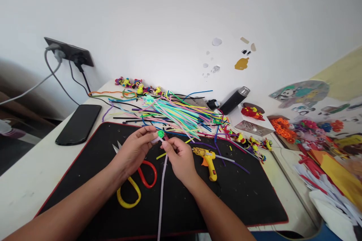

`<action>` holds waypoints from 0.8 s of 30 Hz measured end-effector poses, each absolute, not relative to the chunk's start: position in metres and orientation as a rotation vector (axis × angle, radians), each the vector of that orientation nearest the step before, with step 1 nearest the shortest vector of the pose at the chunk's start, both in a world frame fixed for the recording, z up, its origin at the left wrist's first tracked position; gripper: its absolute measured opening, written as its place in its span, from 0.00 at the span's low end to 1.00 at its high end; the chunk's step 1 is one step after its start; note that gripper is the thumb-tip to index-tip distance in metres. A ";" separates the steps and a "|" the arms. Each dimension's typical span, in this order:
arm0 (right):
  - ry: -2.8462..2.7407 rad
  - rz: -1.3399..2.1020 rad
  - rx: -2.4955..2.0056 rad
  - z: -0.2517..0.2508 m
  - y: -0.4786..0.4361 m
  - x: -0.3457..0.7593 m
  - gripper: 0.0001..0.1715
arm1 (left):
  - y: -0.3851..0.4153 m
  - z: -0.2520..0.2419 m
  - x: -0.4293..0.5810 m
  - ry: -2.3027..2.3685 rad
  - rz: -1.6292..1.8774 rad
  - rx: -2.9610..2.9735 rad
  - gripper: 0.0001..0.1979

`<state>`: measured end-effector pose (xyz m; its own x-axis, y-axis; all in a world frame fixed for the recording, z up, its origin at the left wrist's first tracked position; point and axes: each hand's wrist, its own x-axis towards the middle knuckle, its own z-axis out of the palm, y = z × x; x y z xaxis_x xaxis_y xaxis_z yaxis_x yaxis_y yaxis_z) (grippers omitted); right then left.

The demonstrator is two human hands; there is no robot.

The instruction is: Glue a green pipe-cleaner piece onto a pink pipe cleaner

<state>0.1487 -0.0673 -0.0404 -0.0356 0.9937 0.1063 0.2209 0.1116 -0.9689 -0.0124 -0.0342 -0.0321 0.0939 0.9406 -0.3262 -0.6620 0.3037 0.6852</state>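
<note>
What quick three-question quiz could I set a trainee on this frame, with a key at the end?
1. Multiple choice: how are the handles of the scissors coloured?
a) both blue
b) one red, one yellow
c) both white

2. True or false: the glue gun lies on the black mat.

3. Short answer: what do the left hand and the right hand each hold?

Key:
1. b
2. True
3. The left hand holds a small green piece; the right hand pinches a pale strip that runs down to the lower edge of the picture.
</note>
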 end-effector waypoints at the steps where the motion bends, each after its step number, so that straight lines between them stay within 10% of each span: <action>1: -1.436 1.025 -1.275 -0.041 -0.067 0.149 0.19 | -0.034 -0.032 -0.012 0.829 1.234 0.406 0.16; 24: -1.482 0.965 -1.336 -0.046 -0.066 0.152 0.18 | -0.032 -0.035 -0.015 0.895 1.117 0.350 0.12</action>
<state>0.1517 -0.0659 -0.0460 -0.0197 0.9934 0.1133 0.2977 0.1140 -0.9478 -0.0145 -0.0321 -0.0351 0.1480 0.8849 -0.4417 -0.6247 0.4299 0.6519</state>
